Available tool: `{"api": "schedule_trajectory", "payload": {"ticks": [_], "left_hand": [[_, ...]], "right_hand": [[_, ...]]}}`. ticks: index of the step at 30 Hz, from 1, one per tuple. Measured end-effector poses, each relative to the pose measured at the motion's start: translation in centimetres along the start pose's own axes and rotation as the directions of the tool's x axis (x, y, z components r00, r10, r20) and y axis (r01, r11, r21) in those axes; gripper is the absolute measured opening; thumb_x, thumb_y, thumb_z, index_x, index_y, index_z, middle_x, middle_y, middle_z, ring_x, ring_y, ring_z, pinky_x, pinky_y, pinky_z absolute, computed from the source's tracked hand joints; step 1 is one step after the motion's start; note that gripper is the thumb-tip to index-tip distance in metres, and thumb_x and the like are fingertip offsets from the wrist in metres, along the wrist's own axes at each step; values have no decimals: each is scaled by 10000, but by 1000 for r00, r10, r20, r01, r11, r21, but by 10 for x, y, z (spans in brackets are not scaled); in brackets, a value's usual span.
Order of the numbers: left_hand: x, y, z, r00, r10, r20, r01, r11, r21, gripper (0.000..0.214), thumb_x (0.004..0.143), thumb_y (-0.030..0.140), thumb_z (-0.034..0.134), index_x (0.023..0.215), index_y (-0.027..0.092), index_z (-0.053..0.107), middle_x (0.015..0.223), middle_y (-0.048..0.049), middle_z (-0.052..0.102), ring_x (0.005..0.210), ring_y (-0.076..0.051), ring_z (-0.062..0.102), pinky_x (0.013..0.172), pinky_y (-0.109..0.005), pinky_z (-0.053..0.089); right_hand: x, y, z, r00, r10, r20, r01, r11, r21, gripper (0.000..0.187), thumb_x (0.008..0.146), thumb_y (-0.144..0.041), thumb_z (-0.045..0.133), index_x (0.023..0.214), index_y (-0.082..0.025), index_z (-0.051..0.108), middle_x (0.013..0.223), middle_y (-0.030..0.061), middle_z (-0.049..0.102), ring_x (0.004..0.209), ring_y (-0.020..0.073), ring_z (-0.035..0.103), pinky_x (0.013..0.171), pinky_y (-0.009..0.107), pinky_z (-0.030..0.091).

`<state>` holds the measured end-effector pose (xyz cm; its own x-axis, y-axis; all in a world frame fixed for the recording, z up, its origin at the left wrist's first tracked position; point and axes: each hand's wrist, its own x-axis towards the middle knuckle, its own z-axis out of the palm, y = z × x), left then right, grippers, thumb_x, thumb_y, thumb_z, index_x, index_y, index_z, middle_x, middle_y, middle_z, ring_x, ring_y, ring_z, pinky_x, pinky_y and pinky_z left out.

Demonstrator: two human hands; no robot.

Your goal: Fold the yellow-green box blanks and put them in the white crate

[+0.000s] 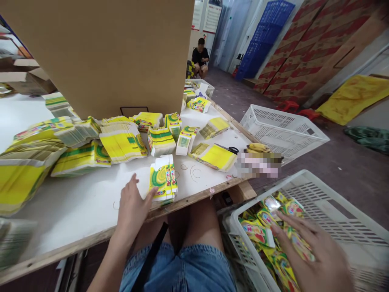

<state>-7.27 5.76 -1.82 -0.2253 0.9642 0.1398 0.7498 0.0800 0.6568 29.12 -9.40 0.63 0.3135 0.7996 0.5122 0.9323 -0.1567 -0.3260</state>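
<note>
My left hand (132, 205) is open on the white table, fingers spread. Its thumb reaches the edge of a small stack of flat yellow-green printed cartons (161, 178) near the table's front edge. To the right, my right hand (313, 247) is over a white plastic crate (346, 202), slightly blurred. Its fingers are stretched out and apart, just above yellow-green fruit-printed packs (258, 233) heaped inside. A shiny silvery patch (272, 202) shows on the packs near the fingertips. Whether those fingertips touch the packs is hard to make out.
Bundles of flat cartons (121, 140) line the table before a tall brown cardboard box (115, 52). Black-handled scissors (233, 150) and bananas (258, 148) lie at the right edge. Beyond are another white crate (282, 129), a seated person (200, 56) and stacked blue crates (261, 36).
</note>
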Motion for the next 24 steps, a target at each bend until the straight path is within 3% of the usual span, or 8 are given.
{"api": "schedule_trajectory", "payload": {"ticks": [2,5,10,14,18,20,21,24], "left_hand": [[5,-7,5,988,-57,144,52,998,38,599,823,526,549,1232,91,590,1044,-177,714,971,-359,657,840,-477,509],[4,-9,7,976,-100,193,105,994,-16,292,837,454,522,895,198,651,805,-63,714,746,-264,660,690,-360,482],[6,-13,6,973,-123,193,153,977,-149,401,783,529,581,977,180,619,796,-55,709,659,-230,642,589,-306,439],[7,-14,3,953,-101,287,177,952,-252,374,740,549,628,784,178,623,656,-45,672,584,-214,600,545,-293,411],[-16,8,-12,974,-47,221,140,894,-426,324,814,501,618,778,180,603,696,-30,667,652,-189,612,599,-268,451],[-37,26,-17,938,79,337,120,839,-531,275,870,440,604,798,175,616,743,-36,681,695,-181,623,635,-260,475],[-48,34,-17,889,158,430,146,791,-594,270,904,425,575,807,176,613,750,-36,680,705,-179,625,642,-257,487],[-74,47,-11,812,270,517,193,712,-676,220,946,386,539,927,176,606,819,-43,686,746,-174,624,677,-253,497]], "right_hand": [[-2,-15,11,999,41,35,-45,992,115,461,892,-590,550,1033,-197,746,1077,139,720,1031,357,655,937,537,471],[-3,-36,25,991,109,76,-122,972,199,411,888,-563,567,1012,-217,750,1059,107,738,960,309,675,875,465,508],[2,-53,32,973,116,199,-170,945,278,346,869,-522,615,1024,-248,758,982,49,768,798,229,701,735,346,557],[3,-71,36,971,81,227,-160,920,357,283,898,-451,606,992,-234,761,952,51,781,807,219,722,699,303,573],[-3,-102,43,988,-38,149,-32,898,440,192,927,-317,602,1040,-230,729,1010,68,769,885,228,713,751,325,573],[-7,-121,48,985,-143,94,77,863,499,272,923,-268,609,1184,-234,674,1192,96,723,1084,267,668,880,389,549],[-9,-130,51,978,-181,99,104,847,522,361,920,-259,616,1280,-237,622,1303,110,670,1181,286,622,937,421,526],[-14,-147,62,943,-270,195,112,809,577,505,922,-214,613,1412,-271,506,1359,100,633,1213,278,601,955,424,526]]}}
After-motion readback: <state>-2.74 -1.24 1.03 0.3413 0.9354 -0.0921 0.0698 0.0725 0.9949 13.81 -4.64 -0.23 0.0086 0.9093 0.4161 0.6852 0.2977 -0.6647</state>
